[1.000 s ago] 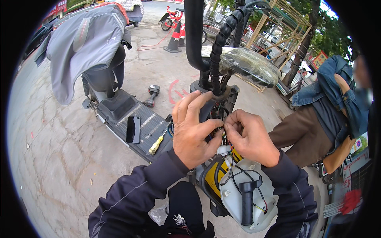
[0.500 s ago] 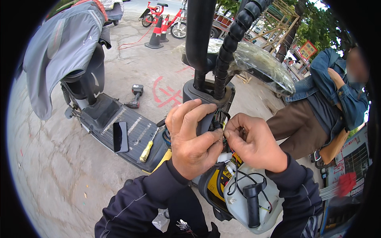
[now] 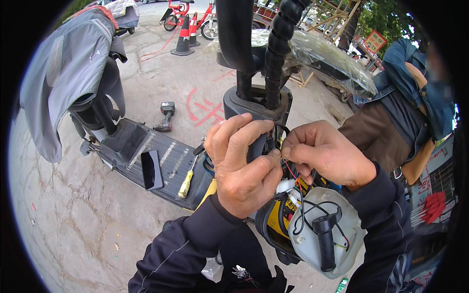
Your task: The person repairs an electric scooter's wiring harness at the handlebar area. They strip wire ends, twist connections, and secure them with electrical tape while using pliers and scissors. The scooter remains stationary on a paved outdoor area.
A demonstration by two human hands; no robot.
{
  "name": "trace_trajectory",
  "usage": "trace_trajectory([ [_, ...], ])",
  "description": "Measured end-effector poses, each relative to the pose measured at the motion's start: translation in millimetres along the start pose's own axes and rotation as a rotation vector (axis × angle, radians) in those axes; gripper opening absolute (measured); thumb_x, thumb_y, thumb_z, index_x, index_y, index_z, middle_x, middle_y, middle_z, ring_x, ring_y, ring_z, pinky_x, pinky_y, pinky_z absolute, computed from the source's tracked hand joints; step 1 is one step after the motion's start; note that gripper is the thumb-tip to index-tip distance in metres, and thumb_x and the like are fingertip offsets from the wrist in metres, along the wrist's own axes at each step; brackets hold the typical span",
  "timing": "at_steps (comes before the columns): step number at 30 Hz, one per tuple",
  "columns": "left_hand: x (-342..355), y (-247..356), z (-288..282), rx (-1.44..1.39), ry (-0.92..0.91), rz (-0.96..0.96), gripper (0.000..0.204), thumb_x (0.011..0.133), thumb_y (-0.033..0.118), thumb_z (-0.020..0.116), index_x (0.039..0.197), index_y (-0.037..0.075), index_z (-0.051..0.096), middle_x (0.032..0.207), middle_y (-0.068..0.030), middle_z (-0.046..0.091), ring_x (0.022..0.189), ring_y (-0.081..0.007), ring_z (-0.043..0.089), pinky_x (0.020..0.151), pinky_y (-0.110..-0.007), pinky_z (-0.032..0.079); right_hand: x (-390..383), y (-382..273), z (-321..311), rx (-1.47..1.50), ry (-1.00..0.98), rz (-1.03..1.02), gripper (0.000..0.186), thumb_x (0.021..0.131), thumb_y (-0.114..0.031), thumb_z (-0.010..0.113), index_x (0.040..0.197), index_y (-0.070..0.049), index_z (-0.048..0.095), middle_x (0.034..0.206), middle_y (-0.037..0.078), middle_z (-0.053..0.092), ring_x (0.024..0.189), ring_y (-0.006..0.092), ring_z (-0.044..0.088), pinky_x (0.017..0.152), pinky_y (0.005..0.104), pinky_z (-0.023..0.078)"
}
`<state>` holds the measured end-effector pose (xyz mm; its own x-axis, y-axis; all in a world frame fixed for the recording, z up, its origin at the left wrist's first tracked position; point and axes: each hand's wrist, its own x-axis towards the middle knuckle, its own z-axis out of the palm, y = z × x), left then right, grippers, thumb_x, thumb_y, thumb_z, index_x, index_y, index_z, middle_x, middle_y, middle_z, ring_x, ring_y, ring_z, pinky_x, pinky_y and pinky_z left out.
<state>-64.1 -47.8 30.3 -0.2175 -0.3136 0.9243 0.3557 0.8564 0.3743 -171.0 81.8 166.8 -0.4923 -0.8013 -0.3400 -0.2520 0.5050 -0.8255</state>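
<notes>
My left hand (image 3: 246,173) curls round the dark housing of a scooter's steering column (image 3: 256,104), its thumb among the wiring. Just right of it my right hand (image 3: 325,156) pinches thin wires (image 3: 291,172). Below lie white connectors (image 3: 285,187), a yellow-and-black part (image 3: 273,219) and a pale plastic cover (image 3: 349,237) bearing a black throttle grip (image 3: 326,246) and its cable.
A footboard (image 3: 128,155) holds a phone (image 3: 152,170) and yellow screwdriver (image 3: 186,184). A drill (image 3: 164,117) lies behind. A cloth-draped scooter (image 3: 73,63), traffic cones (image 3: 182,39), a red bike (image 3: 210,27) and plastic-wrapped part (image 3: 334,63) surround me. A person (image 3: 400,107) is at right.
My right hand has shifted right, exposing a red wire beneath its fingertips. My left hand remains on the housing. The view has shifted slightly, with the footboard tools appearing further left than a second ago.
</notes>
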Motion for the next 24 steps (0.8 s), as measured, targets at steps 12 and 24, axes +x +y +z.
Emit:
trace_trajectory([
  [12,-0.9,3.0,-4.5,-0.022,-0.032,-0.047,0.025,0.065,-0.001,0.085,0.085,0.011,0.078,0.135,-0.0139,0.069,0.135,-0.0403,0.054,0.114,-0.047,0.04,0.4,33.9,-15.8,-1.14,0.356,-1.143,0.039,0.076,-0.009,0.081,0.114,-0.007,0.074,0.097,0.006,0.066,0.075,0.0249,0.07,0.064,0.0369,0.059],
  [24,-0.3,0.9,-3.8,-0.048,-0.031,-0.041,0.024,0.063,-0.001,0.084,0.084,0.01,0.078,0.135,-0.0136,0.069,0.136,-0.039,0.054,0.113,-0.047,0.04,9.8,30.2,-14.7,-1.169,0.291,-1.262,0.032,0.074,-0.015,0.078,0.104,-0.006,0.074,0.101,0.008,0.069,0.076,0.0254,0.071,0.064,0.0366,0.058],
])
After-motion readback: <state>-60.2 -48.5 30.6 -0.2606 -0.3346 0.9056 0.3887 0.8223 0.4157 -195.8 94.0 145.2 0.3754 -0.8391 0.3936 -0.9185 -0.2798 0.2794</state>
